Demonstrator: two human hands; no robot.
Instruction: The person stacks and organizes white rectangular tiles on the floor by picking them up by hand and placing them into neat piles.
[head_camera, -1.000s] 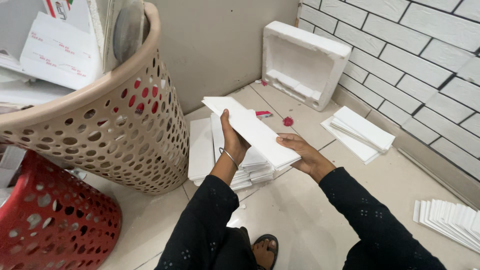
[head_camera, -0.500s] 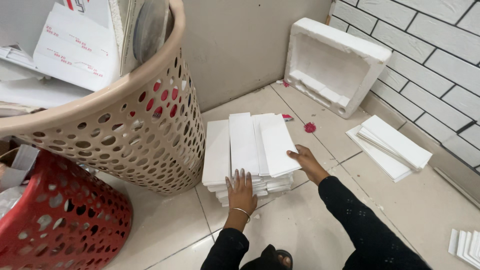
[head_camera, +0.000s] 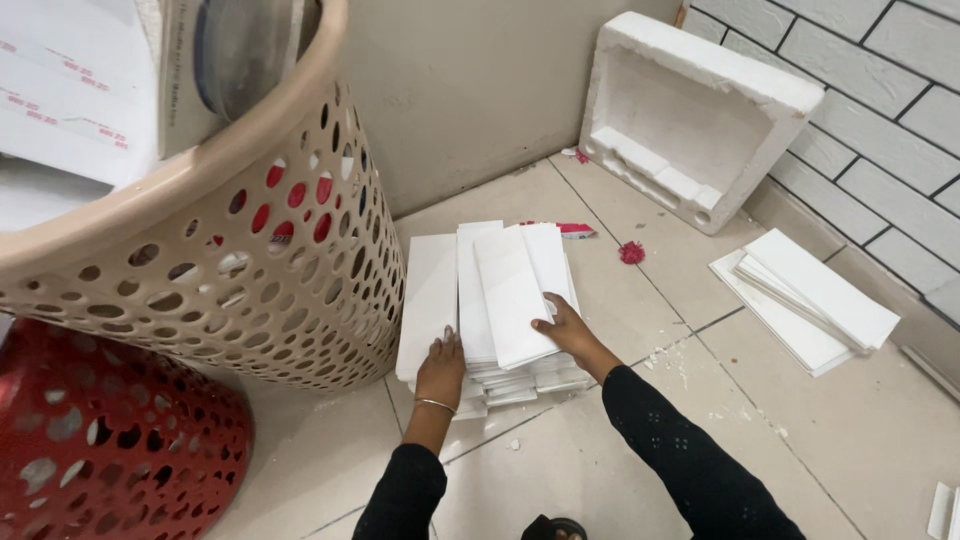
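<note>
Stack of white flat cards (head_camera: 500, 300) on floor tile, just beside beige perforated basket (head_camera: 270, 270). My left hand (head_camera: 441, 367) flat, fingers spread, pressing near edge of stack; my right hand (head_camera: 562, 327) open, fingertips on right side of top sheet. Sheets look light, stiff, smooth, likely to slide and fan out; best gripped at both long edges. Red basket (head_camera: 90, 450) at lower left, foam tray (head_camera: 690, 110) against wall, second card pile (head_camera: 810, 300) well apart. Basket crowds left side.

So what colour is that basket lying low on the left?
Red, pierced with round holes, under the beige basket; the head view shows it.
</note>
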